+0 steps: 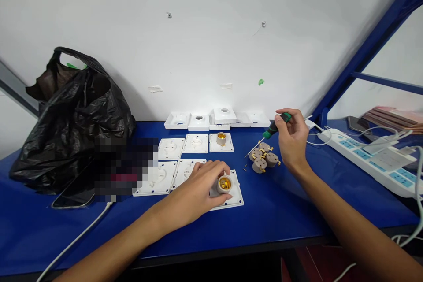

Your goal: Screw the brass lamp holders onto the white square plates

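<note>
Lamp socket [225, 183] sits on a white plate [235, 198], gripped by the left hand [198, 189]. Right hand [292, 141], well apart, pinches a green screwdriver [273, 128].

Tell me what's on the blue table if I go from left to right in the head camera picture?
Black plastic bag → phone → left hand on a lamp holder → brown socket cores → right hand holding a green-handled screwdriver → white power strip.

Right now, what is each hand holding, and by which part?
The right hand holds a screwdriver by its green and black handle. The left hand grips a lamp socket by its side, on a white plate.
</note>
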Available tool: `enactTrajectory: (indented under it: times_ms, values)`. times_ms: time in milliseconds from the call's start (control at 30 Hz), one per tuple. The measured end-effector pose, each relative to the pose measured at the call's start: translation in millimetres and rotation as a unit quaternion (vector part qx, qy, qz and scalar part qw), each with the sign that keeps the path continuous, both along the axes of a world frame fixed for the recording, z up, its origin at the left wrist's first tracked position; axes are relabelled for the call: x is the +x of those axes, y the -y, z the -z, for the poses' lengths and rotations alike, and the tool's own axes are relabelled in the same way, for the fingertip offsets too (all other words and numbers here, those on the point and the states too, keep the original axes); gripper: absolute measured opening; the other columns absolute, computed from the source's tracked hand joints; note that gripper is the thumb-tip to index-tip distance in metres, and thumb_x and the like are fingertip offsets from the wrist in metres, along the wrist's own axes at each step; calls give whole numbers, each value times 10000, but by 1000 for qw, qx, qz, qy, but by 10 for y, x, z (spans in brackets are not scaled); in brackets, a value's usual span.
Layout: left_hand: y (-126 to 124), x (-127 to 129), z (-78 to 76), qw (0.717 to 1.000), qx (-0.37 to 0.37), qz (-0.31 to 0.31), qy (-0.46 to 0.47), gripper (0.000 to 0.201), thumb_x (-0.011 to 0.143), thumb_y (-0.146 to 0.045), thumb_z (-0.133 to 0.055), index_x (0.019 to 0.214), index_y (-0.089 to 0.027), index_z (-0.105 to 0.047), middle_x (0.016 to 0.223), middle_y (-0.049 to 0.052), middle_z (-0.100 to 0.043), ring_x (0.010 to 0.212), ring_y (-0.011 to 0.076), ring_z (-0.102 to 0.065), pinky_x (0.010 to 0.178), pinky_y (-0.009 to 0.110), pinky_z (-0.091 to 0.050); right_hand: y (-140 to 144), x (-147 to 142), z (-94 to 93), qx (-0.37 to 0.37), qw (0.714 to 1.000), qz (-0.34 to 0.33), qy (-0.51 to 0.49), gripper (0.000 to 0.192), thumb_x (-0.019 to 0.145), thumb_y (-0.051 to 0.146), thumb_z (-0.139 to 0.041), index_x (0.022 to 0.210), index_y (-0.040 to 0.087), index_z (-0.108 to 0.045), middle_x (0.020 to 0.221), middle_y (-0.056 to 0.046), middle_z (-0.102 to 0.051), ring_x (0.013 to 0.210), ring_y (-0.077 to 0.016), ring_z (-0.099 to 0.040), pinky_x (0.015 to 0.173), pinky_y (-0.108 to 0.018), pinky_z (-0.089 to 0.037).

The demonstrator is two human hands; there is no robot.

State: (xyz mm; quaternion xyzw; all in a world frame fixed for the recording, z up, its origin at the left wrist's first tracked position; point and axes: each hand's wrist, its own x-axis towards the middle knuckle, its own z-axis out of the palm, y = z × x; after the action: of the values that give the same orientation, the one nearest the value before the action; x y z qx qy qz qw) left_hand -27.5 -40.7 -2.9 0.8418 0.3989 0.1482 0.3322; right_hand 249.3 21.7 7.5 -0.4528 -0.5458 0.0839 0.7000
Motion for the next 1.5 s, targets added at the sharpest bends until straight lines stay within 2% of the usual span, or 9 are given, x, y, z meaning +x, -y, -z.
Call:
enactTrajectory:
  times_ms: [167,300,500,633,800,933,1033,1200,1500]
  values:
    - [-37,-60,-161,997,-6,80,-3,416,923,-260,-750,1292,-303,-561,1312,23,-603,1217,273,-535,1150,443,-334,31,-31,-1,-8,1000,-12,-4,111,935,343,-693,997,253,-671,797,21,-547,698,-136,-553,635,-296,-498]
    - [-133,-84,-172,993,-4,121,-3,366,968,-208,-690,1305,-297,-581,1258,28,-631,1216,257,-553,1109,407,-368,74,-91,-16,-2,1000,-17,1,95,942,325,-689,1002,251,-677,802,18,-553,708,-140,-561,651,-305,-506]
    - [-271,-18,-87,990,4,141,14,262,982,-350,-739,1197,-262,-619,1169,43,-641,1148,265,-561,1007,374,-420,32,-255,-200,34,999,-27,32,86,946,288,-681,1019,242,-674,821,21,-560,721,-137,-556,691,-318,-484]
    - [-337,57,-48,992,1,124,18,380,919,-436,-817,1187,-265,-609,1171,42,-628,1131,277,-564,967,366,-433,-65,-368,-254,45,998,-37,23,79,953,302,-670,1008,246,-660,838,20,-562,730,-136,-549,686,-304,-480]
    - [-382,82,-46,993,17,116,13,423,903,-491,-827,1171,-246,-612,1182,52,-637,1145,289,-569,975,380,-440,-83,-441,-73,20,999,-34,-6,103,963,340,-665,1010,250,-648,828,23,-552,726,-141,-547,673,-300,-483]
    - [-401,-4,-64,988,-7,148,40,467,894,-356,-847,1292,-272,-618,1248,55,-634,1203,278,-570,1043,379,-427,-32,-405,29,8,999,-36,-19,119,953,356,-693,1000,251,-662,822,21,-549,719,-137,-547,658,-294,-501]
    - [-405,-62,-67,988,-26,147,45,380,961,-270,-750,1318,-291,-619,1236,39,-642,1217,256,-571,1048,361,-422,-18,-359,20,35,999,-22,-20,125,956,363,-697,1001,251,-666,820,23,-544,689,-128,-549,618,-282,-513]
    - [-390,-44,-46,991,-42,125,26,308,967,-401,-771,1223,-296,-636,1207,19,-644,1194,258,-562,985,340,-432,-36,-319,-8,82,996,21,-11,117,958,343,-697,999,236,-671,870,5,-581,738,-133,-579,683,-295,-545]
    - [-293,42,-25,993,-21,112,3,315,949,-412,-798,1188,-297,-628,1103,0,-670,1063,237,-615,846,296,-429,-84,-290,53,57,998,19,-1,171,970,411,-684,1011,251,-639,854,13,-560,689,-136,-581,629,-291,-551]
